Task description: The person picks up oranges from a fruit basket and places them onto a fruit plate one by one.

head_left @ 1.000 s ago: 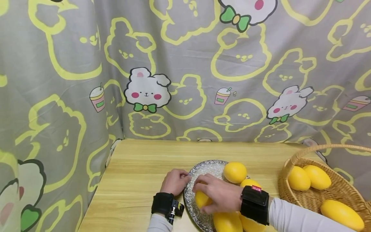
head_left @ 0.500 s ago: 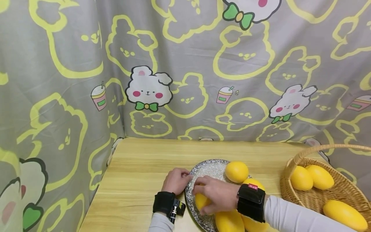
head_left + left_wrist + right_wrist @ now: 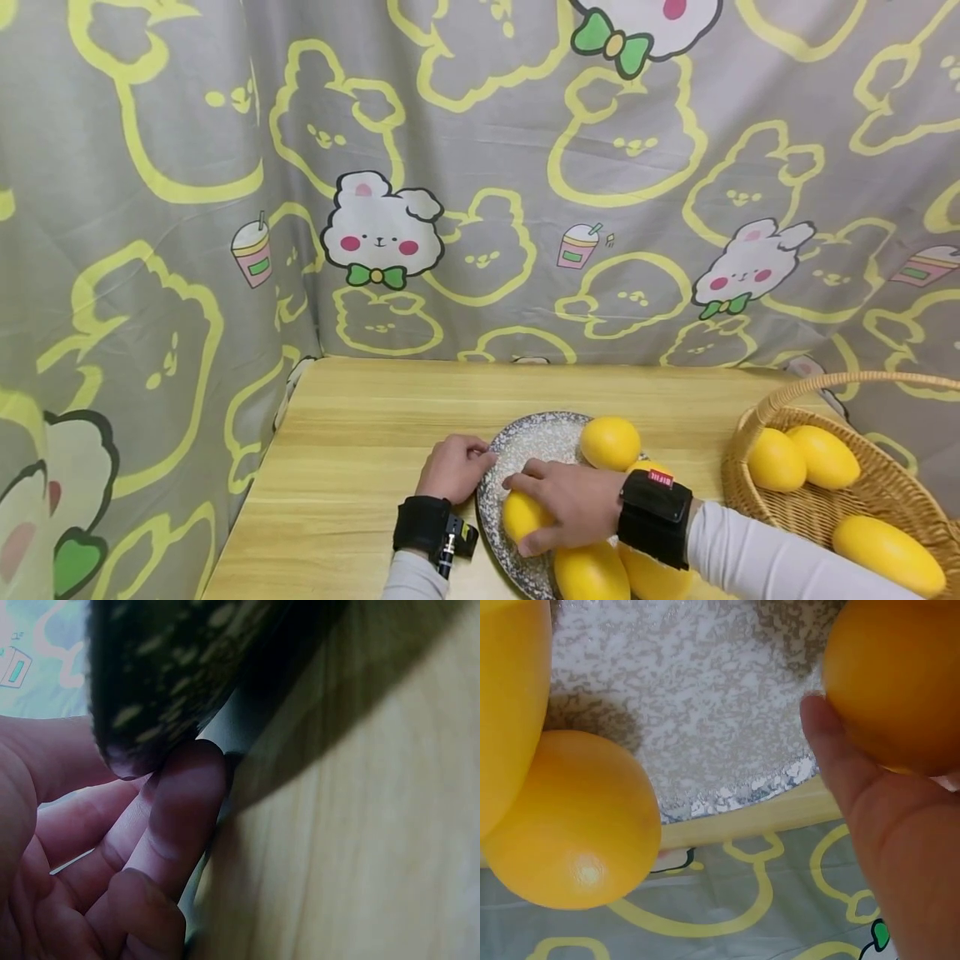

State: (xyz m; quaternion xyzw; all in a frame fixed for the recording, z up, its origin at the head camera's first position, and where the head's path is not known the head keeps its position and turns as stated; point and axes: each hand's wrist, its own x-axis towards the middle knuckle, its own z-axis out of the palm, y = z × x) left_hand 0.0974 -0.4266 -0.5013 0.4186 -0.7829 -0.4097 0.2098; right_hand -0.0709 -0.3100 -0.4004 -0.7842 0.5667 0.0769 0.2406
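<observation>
On the speckled grey plate point(image 3: 517, 454) lies a smooth yellow mango point(image 3: 522, 518), held by my right hand point(image 3: 576, 504) from above and the right. In the right wrist view, the thumb point(image 3: 840, 754) lies along the side of this mango point(image 3: 900, 682). My left hand point(image 3: 453, 468) grips the plate's left rim; up close in the left wrist view, a finger point(image 3: 187, 802) is tucked under the dark speckled edge point(image 3: 165, 682). Several other mangoes sit on the plate: one at the far side point(image 3: 610, 443), others toward the front point(image 3: 592, 575), one partly behind my right wrist.
At the right stands a wicker basket point(image 3: 729, 479) with an arched handle point(image 3: 825, 382). In it lie two mangoes side by side at the back and a longer one point(image 3: 888, 554) in front. A patterned grey curtain point(image 3: 480, 167) hangs behind the wooden table point(image 3: 360, 450).
The right hand's fingers have shifted slightly, and more of the mango under them shows. My left hand stays at the plate's rim; the plate and basket keep their places.
</observation>
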